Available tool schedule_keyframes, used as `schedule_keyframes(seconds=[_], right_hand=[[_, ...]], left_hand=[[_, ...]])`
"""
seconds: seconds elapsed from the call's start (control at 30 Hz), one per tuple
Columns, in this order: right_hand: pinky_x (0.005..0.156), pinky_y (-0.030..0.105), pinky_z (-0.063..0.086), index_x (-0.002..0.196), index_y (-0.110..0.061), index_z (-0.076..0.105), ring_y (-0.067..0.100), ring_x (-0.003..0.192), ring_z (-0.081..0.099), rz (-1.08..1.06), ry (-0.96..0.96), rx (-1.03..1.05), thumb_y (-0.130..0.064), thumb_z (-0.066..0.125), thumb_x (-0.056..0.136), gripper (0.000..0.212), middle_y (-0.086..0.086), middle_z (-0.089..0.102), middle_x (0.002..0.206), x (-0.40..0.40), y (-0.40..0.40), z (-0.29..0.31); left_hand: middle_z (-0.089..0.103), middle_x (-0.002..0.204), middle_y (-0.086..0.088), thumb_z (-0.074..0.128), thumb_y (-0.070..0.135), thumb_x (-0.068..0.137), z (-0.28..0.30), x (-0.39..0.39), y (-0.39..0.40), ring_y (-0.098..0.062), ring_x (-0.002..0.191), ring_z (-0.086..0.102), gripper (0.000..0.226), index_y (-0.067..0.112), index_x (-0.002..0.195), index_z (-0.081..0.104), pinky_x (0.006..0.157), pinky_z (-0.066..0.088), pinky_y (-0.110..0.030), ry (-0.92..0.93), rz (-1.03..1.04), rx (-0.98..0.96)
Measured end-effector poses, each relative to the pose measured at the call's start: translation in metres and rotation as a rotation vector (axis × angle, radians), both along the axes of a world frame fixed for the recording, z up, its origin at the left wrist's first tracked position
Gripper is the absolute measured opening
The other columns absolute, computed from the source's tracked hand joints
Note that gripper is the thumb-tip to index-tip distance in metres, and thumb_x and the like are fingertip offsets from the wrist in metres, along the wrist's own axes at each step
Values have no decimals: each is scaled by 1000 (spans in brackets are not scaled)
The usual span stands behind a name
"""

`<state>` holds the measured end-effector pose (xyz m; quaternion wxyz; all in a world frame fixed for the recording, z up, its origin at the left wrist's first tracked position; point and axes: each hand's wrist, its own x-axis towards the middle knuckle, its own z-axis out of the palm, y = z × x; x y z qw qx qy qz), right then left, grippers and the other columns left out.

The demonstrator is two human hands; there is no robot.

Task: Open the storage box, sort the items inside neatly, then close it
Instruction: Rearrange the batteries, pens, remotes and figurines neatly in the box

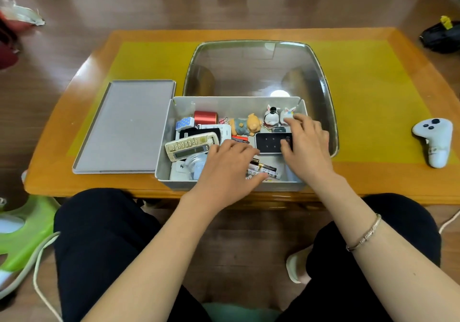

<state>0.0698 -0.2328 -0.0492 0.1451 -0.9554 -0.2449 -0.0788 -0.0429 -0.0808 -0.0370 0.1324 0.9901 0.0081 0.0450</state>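
A person sits at a low orange wooden table point(74, 162), seen from above, with both forearms reaching up from the bottom of the frame into an open grey storage box point(164, 152) at the centre. The box sits at the table's near edge. Its flat grey lid point(127, 127) lies off the box, flat on the table just to the left and touching the box's left wall.

The left hand point(229, 170) rests palm down over the lower middle of the box, fingers loosely spread and fairly straight, with the thumb lying on a small bundle of batteries and pens point(265, 170). Whether it grips anything cannot be told. The right hand point(307, 145) is over the right side of the box, fingers bent; its thumb touches a black rectangular device point(268, 142), and its fingertips reach the far right corner beside 2 small white rabbit figurines point(272, 116). Whether it pinches one cannot be told. A thin bracelet point(364, 234) circles the right wrist.

Also inside the box: a cream remote control point(189, 146) at the left, a red spool point(205, 117) at the back, and a small bear figurine point(245, 124) lying on its side in the middle.

Behind the box stands a large clear plastic tub point(321, 73). A white game controller point(434, 140) lies at the right edge of the table.
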Motion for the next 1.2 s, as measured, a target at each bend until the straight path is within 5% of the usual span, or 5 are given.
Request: schedule_keyframes(seconds=[0.2,0.37,0.7,0.97,1.2], right_hand=[[102,39,31,124,-15,57,24,126,39,188,69,39,-17,57,90,34,5,47,134,-14,35,6],[76,30,47,105,-21,67,17,94,61,404,330,2,-20,55,91,19,-4,68,101,-29,62,6],[74,23,49,130,-20,57,0,74,57,537,655,84,-5,48,91,43,-2,70,98,-43,93,0],[74,28,51,109,-21,67,6,70,58,414,584,164,-18,62,87,23,-9,64,77,-41,86,-5],[79,34,53,104,-22,69,13,82,62,373,566,51,-36,70,81,27,-5,67,82,-46,97,-6]], left_hand=[[56,131,7,51,51,90,1,-26,45,-17,125,38,44,25,124,59,97,26,-35,-93,242,-68],[55,131,-1,61,30,89,-9,-46,76,-24,122,39,35,15,121,61,95,32,-39,-206,481,-98],[56,129,13,61,64,76,-23,-46,78,-15,123,47,60,34,128,52,100,29,-38,18,411,-188],[59,127,12,60,65,77,-19,-40,84,-13,120,52,61,32,128,52,114,10,-51,98,401,-145],[64,120,7,63,71,69,-11,-32,82,-15,112,57,70,25,122,58,98,33,-38,61,390,-50]])
